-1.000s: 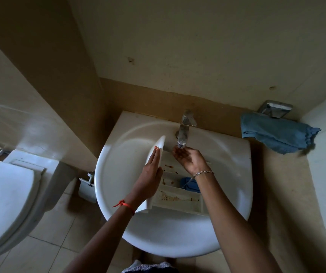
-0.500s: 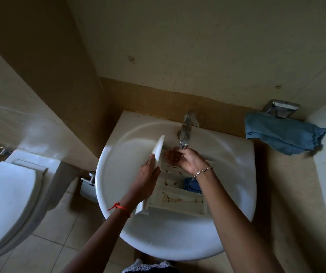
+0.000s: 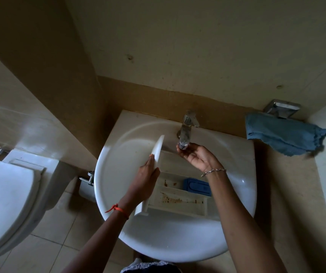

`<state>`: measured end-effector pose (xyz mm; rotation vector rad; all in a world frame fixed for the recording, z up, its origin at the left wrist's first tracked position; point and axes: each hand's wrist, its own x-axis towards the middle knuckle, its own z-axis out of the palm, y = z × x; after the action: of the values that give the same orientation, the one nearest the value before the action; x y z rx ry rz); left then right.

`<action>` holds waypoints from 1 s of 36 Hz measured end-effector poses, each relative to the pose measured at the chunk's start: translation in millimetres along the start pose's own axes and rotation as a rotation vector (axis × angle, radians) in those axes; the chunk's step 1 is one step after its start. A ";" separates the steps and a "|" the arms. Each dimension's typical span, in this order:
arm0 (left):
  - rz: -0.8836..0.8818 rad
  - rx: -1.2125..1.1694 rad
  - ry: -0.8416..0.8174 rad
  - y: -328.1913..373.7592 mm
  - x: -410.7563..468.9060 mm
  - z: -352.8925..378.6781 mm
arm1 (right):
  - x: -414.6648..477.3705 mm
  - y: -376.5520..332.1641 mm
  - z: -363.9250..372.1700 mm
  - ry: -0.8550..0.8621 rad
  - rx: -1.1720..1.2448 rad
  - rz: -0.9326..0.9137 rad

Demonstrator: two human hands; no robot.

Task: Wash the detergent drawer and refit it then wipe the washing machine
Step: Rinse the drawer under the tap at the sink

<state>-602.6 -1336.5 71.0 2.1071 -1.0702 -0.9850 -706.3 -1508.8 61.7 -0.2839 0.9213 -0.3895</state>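
1. A toilet point(image 3: 6, 194) stands well apart from the sink's left edge, lid down.
2. The sink point(image 3: 118, 146) carries the drawer point(image 3: 177, 200). It lies across the bowl from the middle toward the near edge, with its white front panel upright on the left and its open compartments facing up.
3. The left hand point(image 3: 144, 180) pinches that front panel. The fingers run straight along its outer face and the thumb lies on the inner side.
4. The compartments show brown residue along their floors and walls. A blue insert point(image 3: 196, 187) sits in the right-hand compartment.
5. The tap point(image 3: 186, 131) rises from the sink's far edge, its spout over the drawer's far end. I cannot tell whether water is running.
6. The right hand point(image 3: 197, 158) is spread and palm up just under the spout, fingertips at the nozzle, holding nothing.
7. A blue cloth point(image 3: 282, 133) hangs from a metal holder point(image 3: 282, 109) on the wall beyond the sink's right edge.
8. Handling, as I judge it:
   - The drawer is light, stiff moulded plastic, and wet it will be slippery.
   - The thin dividers and the insert look like the weakest parts.
   - The front panel or the long side walls give the firmest hold.
   - One hand should steady it while the other rubs the stains.
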 end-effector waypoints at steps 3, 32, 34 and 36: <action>0.009 -0.021 0.004 2.2 -0.8 -0.3 | 2.7 6.3 -1.2 -0.015 0.024 0.036; 0.036 0.034 0.116 -2.9 2.7 2.6 | -21.1 45.4 -9.0 0.152 -1.991 -0.218; 0.041 0.037 0.109 -3.0 2.4 3.7 | -16.4 52.8 0.1 0.050 -1.753 -0.184; 0.037 0.025 0.108 -3.1 2.5 4.3 | -12.0 57.0 6.0 0.028 -1.367 -0.182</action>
<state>-603.8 -1337.6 65.3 2.1268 -1.0689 -0.8347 -696.4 -1452.1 51.0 -1.6161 1.0755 0.1393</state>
